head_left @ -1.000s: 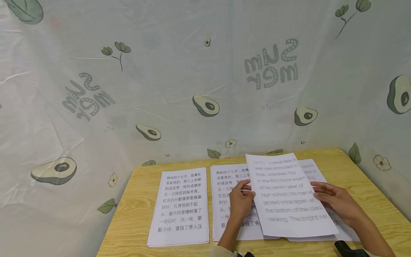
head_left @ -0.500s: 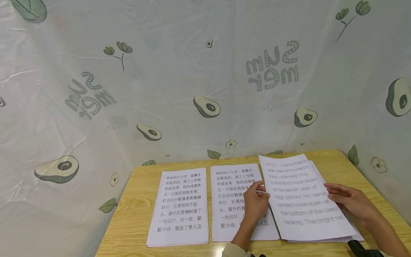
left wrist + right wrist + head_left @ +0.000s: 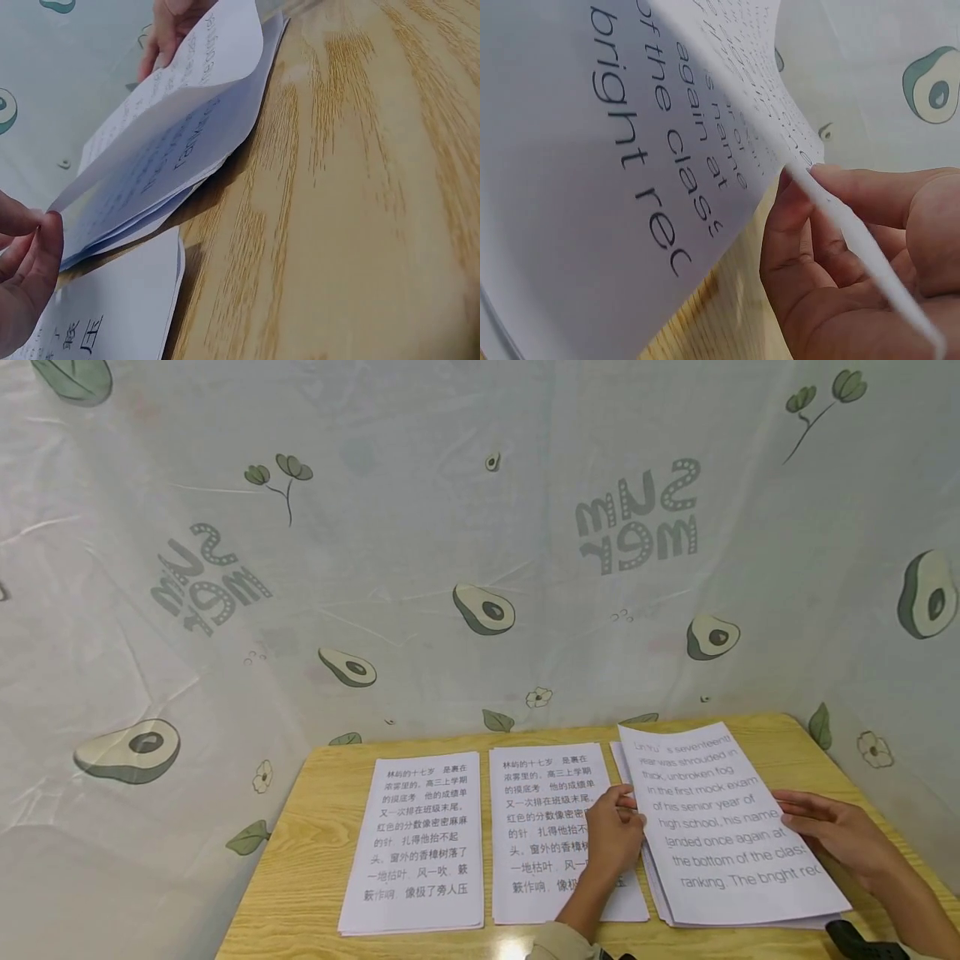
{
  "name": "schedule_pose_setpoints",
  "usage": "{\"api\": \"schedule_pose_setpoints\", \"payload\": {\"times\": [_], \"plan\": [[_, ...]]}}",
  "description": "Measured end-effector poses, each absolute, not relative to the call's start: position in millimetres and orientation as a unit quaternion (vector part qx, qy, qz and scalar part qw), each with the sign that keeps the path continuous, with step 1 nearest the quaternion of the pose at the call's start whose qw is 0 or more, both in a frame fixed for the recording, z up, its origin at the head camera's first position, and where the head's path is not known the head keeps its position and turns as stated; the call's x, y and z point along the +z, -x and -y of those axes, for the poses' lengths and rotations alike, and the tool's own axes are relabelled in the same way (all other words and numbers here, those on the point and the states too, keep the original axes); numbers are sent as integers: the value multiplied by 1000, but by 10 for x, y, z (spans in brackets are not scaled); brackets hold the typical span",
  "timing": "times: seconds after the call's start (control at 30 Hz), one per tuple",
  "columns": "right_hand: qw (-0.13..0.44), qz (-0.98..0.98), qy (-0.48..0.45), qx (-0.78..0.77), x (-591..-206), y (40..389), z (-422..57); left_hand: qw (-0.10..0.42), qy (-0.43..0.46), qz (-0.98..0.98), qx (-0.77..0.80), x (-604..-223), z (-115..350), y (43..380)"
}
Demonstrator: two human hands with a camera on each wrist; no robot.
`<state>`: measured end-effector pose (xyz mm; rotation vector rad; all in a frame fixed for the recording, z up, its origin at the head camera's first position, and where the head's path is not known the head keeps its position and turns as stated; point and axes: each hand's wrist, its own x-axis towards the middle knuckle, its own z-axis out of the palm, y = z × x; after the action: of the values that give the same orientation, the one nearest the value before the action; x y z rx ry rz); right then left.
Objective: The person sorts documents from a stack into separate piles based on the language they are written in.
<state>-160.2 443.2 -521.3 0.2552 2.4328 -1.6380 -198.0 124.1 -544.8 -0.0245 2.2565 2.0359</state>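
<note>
A white sheet of paper [image 3: 723, 827] printed with English text is held between both hands over the right-hand paper stack [image 3: 195, 146]. My left hand [image 3: 617, 833] pinches its left edge between thumb and fingers. At the opposite edge, my right hand [image 3: 843, 839] pinches the paper between thumb and fingertips, as the right wrist view shows. The sheet bows in the left wrist view, with a gap between it and the English-printed page beneath. In the head view it covers most of that stack, whose left and lower edges peek out.
Two more paper stacks with Chinese text lie in a row to the left: a middle stack [image 3: 543, 835], partly behind my left forearm, and a left stack [image 3: 416, 852]. All rest on a wood-grain table [image 3: 307, 802]. A patterned cloth [image 3: 405, 543] hangs behind.
Both hands have carried the sheet to the right, from overlapping the middle stack to over the right-hand stack. The middle stack's text is more exposed now.
</note>
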Motion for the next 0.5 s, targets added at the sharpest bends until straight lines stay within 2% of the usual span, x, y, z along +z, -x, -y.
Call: {"api": "schedule_pose_setpoints", "payload": {"times": [0.5], "plan": [[104,-846,-91,-516,-5275,1645,-4422,62,18,-764,642,-5504,-1289,1993]]}}
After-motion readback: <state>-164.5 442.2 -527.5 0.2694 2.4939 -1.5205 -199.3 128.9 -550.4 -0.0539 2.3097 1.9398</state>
